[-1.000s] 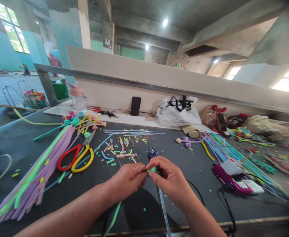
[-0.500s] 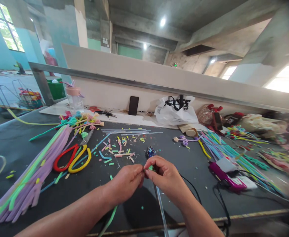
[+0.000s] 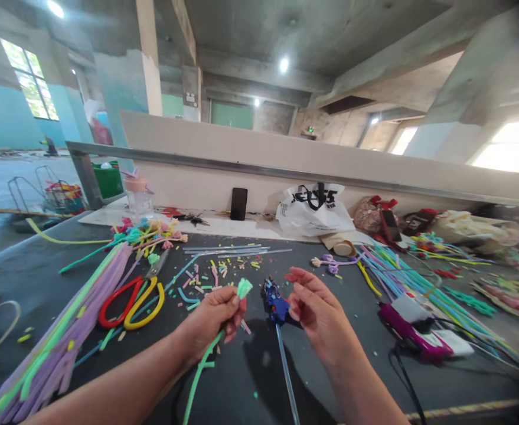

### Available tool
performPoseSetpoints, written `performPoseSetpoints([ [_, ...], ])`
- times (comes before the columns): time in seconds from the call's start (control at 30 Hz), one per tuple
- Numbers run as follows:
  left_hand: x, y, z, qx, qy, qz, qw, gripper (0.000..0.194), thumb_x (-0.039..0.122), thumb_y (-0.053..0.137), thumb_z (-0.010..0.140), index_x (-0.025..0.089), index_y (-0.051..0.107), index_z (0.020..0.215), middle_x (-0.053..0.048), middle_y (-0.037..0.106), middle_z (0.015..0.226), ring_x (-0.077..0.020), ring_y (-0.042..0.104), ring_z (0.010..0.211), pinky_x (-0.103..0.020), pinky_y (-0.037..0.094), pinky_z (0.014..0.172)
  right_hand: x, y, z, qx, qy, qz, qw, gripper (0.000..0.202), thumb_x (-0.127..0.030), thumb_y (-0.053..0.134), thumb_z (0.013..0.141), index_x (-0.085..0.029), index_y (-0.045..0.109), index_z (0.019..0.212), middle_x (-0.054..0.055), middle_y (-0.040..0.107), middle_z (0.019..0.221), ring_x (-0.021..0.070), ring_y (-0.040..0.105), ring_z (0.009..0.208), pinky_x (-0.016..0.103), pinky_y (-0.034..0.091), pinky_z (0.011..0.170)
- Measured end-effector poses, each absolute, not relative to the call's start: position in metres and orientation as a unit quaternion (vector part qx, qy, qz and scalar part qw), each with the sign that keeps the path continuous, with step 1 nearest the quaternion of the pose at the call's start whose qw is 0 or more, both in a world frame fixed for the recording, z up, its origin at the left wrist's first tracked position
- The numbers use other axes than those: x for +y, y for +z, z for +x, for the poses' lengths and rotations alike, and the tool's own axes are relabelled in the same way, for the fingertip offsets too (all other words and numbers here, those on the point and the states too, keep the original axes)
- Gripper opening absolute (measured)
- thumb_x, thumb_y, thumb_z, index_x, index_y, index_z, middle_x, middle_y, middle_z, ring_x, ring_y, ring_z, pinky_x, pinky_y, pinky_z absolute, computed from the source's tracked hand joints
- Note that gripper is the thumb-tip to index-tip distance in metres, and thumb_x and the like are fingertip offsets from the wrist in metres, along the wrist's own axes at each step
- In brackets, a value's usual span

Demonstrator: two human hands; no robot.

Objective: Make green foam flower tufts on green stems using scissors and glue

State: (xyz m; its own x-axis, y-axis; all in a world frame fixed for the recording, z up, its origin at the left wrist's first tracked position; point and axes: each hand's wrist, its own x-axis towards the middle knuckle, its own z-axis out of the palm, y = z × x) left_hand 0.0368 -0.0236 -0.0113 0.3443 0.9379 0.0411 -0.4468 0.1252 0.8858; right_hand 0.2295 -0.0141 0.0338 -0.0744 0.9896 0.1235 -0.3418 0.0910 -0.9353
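Observation:
My left hand (image 3: 224, 316) is closed round a green fuzzy stem; its bunched pale green tip (image 3: 244, 288) pokes out above the fingers and its tail hangs down toward the front edge. To the right, my right hand (image 3: 319, 307) is raised with its fingers apart and curled, holding nothing. Between the hands lies a blue glue gun (image 3: 277, 308) with a clear glue stick (image 3: 287, 366) in its back end. Cut bits of pink, yellow and green stem (image 3: 215, 274) lie scattered behind my left hand.
Scissors with red and yellow handles (image 3: 144, 304) and a purple-green stem bundle (image 3: 82, 319) lie left. A magenta device (image 3: 414, 333) and blue stems (image 3: 431, 295) lie right. Behind are a phone (image 3: 238, 203), a white bag (image 3: 315, 212) and a cup (image 3: 138, 198).
My hands have moved apart from each other. The green tip now shows above my left hand, my right hand has opened, and the glue gun between them is more visible. The view has tilted up slightly.

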Motion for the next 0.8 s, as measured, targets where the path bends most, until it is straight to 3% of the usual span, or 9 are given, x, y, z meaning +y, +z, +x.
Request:
performPoseSetpoints([
  [0.23,-0.003,0.006,0.020,0.276,0.513,0.365,0.726,0.014,0.026,0.059,0.078,0.012,0.058,0.076,0.004,0.045,0.055,-0.0030,0.032,0.038,-0.014,0.026,0.033,-0.013,0.031,0.230,-0.421,0.577,-0.353,0.604,0.025,-0.021,0.069,0.069,-0.018,0.060,0.091,0.000,0.056,0.081,0.0064,0.044,0.051,0.019,0.036,0.043],
  [0.57,0.008,-0.009,-0.005,0.297,0.548,0.343,0.703,0.015,0.023,0.062,0.076,0.009,0.061,0.079,0.001,0.052,0.060,-0.0048,0.043,0.044,-0.019,0.044,0.043,-0.008,0.015,0.218,-0.436,0.567,-0.418,0.559,0.026,-0.021,0.067,0.069,-0.018,0.059,0.093,0.000,0.058,0.079,0.0066,0.044,0.053,0.017,0.036,0.045],
  [0.67,0.009,-0.008,-0.002,0.287,0.563,0.339,0.697,0.013,0.024,0.059,0.078,0.012,0.057,0.076,0.002,0.049,0.056,-0.0054,0.040,0.042,-0.019,0.043,0.040,-0.007,0.010,0.213,-0.441,0.563,-0.440,0.543,0.025,-0.022,0.067,0.070,-0.019,0.059,0.094,-0.001,0.058,0.078,0.0069,0.044,0.054,0.017,0.036,0.047],
  [0.8,0.004,-0.004,0.003,0.265,0.570,0.338,0.700,0.012,0.025,0.053,0.081,0.016,0.051,0.074,0.006,0.040,0.052,-0.0041,0.027,0.038,-0.015,0.031,0.032,-0.006,0.001,0.209,-0.454,0.548,-0.464,0.526,0.025,-0.026,0.067,0.071,-0.019,0.059,0.094,-0.002,0.058,0.076,0.0064,0.041,0.052,0.018,0.034,0.048],
])
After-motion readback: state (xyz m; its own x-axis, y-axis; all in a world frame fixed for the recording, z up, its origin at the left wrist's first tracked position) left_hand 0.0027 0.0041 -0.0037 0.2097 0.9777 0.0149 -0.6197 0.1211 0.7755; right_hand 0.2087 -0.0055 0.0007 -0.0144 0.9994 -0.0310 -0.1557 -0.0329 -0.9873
